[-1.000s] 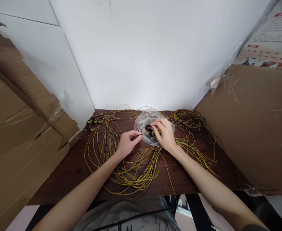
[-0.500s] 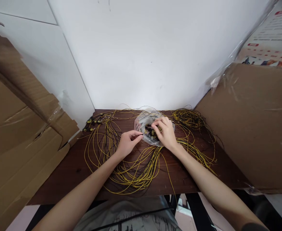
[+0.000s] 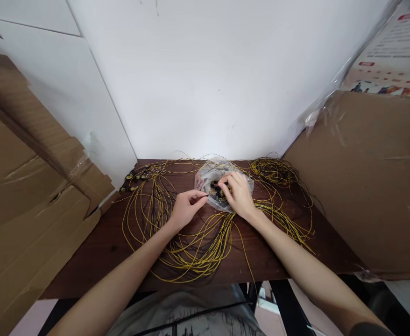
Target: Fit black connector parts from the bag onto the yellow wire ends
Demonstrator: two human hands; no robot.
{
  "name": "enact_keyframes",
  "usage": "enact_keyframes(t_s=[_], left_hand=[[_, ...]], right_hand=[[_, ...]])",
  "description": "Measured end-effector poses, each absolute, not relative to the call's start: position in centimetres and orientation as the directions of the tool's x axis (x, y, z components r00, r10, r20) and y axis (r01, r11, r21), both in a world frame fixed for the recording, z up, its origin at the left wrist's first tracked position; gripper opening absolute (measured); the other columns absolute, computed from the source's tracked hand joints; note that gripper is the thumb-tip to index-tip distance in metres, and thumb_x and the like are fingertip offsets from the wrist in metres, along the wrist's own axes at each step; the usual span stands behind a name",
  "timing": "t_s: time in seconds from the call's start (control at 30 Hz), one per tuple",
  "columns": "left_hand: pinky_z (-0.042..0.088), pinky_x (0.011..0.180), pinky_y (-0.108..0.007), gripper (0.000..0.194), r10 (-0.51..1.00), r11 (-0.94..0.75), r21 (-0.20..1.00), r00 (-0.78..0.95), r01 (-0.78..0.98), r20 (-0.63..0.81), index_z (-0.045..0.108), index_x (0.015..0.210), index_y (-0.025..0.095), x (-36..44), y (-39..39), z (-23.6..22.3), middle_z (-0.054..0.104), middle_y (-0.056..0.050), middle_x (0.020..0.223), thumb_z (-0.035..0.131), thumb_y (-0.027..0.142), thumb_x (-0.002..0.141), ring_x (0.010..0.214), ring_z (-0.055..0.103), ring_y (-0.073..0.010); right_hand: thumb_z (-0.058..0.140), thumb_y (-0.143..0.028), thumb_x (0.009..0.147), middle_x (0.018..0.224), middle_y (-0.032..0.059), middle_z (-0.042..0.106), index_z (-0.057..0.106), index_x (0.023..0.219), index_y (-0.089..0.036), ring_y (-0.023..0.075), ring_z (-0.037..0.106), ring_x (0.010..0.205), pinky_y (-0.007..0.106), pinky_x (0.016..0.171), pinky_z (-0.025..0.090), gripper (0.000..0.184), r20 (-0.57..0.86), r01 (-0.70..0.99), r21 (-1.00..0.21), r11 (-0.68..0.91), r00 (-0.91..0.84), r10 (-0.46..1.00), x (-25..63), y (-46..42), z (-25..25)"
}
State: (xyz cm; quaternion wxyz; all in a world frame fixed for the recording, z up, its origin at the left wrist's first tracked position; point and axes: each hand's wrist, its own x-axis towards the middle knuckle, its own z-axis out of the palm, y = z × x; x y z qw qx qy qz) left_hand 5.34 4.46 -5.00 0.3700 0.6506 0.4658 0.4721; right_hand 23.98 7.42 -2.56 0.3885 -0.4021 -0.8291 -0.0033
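Note:
A clear plastic bag [image 3: 205, 173] lies open at the middle of the table, with small black and yellow parts [image 3: 216, 190] inside. At its left edge, my left hand [image 3: 188, 206] pinches a thin dark wire end between thumb and forefinger. My right hand [image 3: 239, 192] reaches over the bag from the right, fingers curled and thumb near the fingertips among the parts; what they grip is hidden. Bundles of yellow and black wires [image 3: 205, 261] loop across the tabletop below and around both hands.
Several black and yellow parts with wire ends [image 3: 131, 177] lie at the back left. A coiled wire bundle [image 3: 273, 171] sits at the back right of the brown table [image 3: 96, 261]. Cardboard [image 3: 23, 210] stands at the left, a cardboard box [image 3: 373, 186] at the right, and a white wall [image 3: 208, 84] behind.
My right hand has shifted slightly left over the parts in the bag. My left hand keeps its pinch in the same place.

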Motion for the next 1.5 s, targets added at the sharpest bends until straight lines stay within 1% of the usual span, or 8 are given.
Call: enact_keyframes(t_s=[0.17, 0.3, 0.6, 0.73, 0.9, 1.17, 1.33, 1.5], left_hand=[[0.049, 0.067, -0.027, 0.022, 0.956, -0.289, 0.916, 0.128, 0.278, 0.263, 0.070, 0.087, 0.010, 5.3, 4.4, -5.0, 0.071, -0.009, 0.081, 0.063, 0.027, 0.076, 0.072, 0.064, -0.0188], [0.050, 0.069, -0.028, 0.022, 0.951, -0.302, 0.912, 0.154, 0.278, 0.268, 0.070, 0.087, 0.011, 5.2, 4.5, -5.1, 0.071, -0.009, 0.082, 0.062, 0.028, 0.077, 0.074, 0.064, -0.0189], [0.050, 0.067, -0.027, 0.020, 0.954, -0.296, 0.917, 0.136, 0.269, 0.268, 0.070, 0.086, 0.011, 5.4, 4.6, -5.3, 0.071, -0.009, 0.081, 0.063, 0.028, 0.076, 0.073, 0.065, -0.0187], [0.050, 0.068, -0.027, 0.019, 0.953, -0.298, 0.917, 0.143, 0.265, 0.268, 0.070, 0.085, 0.011, 5.4, 4.4, -5.1, 0.071, -0.008, 0.081, 0.064, 0.027, 0.075, 0.072, 0.065, -0.0182], [0.050, 0.070, -0.028, 0.020, 0.951, -0.302, 0.909, 0.164, 0.289, 0.263, 0.070, 0.086, 0.012, 5.3, 4.4, -5.0, 0.071, -0.008, 0.082, 0.063, 0.028, 0.076, 0.074, 0.065, -0.0189], [0.051, 0.069, -0.028, 0.021, 0.957, -0.284, 0.921, 0.131, 0.267, 0.257, 0.070, 0.086, 0.012, 5.4, 4.5, -5.1, 0.072, -0.009, 0.083, 0.064, 0.028, 0.075, 0.074, 0.066, -0.0191], [0.050, 0.068, -0.027, 0.019, 0.954, -0.294, 0.916, 0.142, 0.273, 0.263, 0.070, 0.084, 0.012, 5.4, 4.4, -4.9, 0.072, -0.008, 0.081, 0.065, 0.027, 0.074, 0.072, 0.065, -0.0181], [0.050, 0.070, -0.028, 0.020, 0.950, -0.305, 0.912, 0.156, 0.273, 0.270, 0.071, 0.086, 0.012, 5.3, 4.5, -5.0, 0.072, -0.008, 0.082, 0.064, 0.028, 0.075, 0.073, 0.065, -0.0181]], right_hand=[[0.046, -0.028, 0.091, 0.099, 0.0067, 0.060, 0.059, 0.098, -0.021, 0.0204, 0.051, 0.094, 0.036, 0.081, 0.038, 0.016, 0.631, 0.554, -0.292, 0.779, -0.501, 0.593, 24.1, 7.4, -2.5], [0.049, -0.031, 0.090, 0.096, 0.0058, 0.062, 0.061, 0.091, -0.020, 0.0200, 0.051, 0.092, 0.035, 0.079, 0.038, 0.017, 0.575, 0.498, -0.223, 0.838, -0.628, 0.525, 23.9, 7.4, -2.7], [0.049, -0.027, 0.090, 0.088, 0.0045, 0.064, 0.061, 0.086, -0.019, 0.0196, 0.053, 0.088, 0.036, 0.079, 0.036, 0.014, 0.684, 0.628, -0.315, 0.711, -0.369, 0.629, 24.6, 7.9, -2.5], [0.049, -0.028, 0.090, 0.095, 0.0051, 0.063, 0.061, 0.097, -0.021, 0.0195, 0.052, 0.092, 0.035, 0.081, 0.036, 0.016, 0.640, 0.560, -0.268, 0.784, -0.505, 0.579, 24.3, 7.6, -2.4], [0.050, -0.030, 0.090, 0.090, 0.0039, 0.064, 0.062, 0.087, -0.019, 0.0189, 0.052, 0.089, 0.035, 0.079, 0.035, 0.017, 0.574, 0.524, -0.187, 0.831, -0.628, 0.525, 23.9, 7.3, -2.7], [0.049, -0.029, 0.090, 0.085, 0.0042, 0.064, 0.060, 0.082, -0.019, 0.0195, 0.054, 0.085, 0.035, 0.078, 0.037, 0.017, 0.705, 0.658, -0.309, 0.686, -0.326, 0.630, 25.2, 8.3, -2.2], [0.049, -0.031, 0.090, 0.092, 0.0053, 0.064, 0.061, 0.097, -0.020, 0.0193, 0.054, 0.089, 0.034, 0.079, 0.038, 0.017, 0.647, 0.542, -0.266, 0.797, -0.513, 0.564, 24.6, 7.8, -2.3], [0.045, -0.030, 0.092, 0.085, 0.0052, 0.063, 0.062, 0.086, -0.019, 0.0181, 0.053, 0.083, 0.033, 0.076, 0.038, 0.021, 0.564, 0.534, -0.216, 0.818, -0.615, 0.551, 24.1, 7.4, -2.5]])
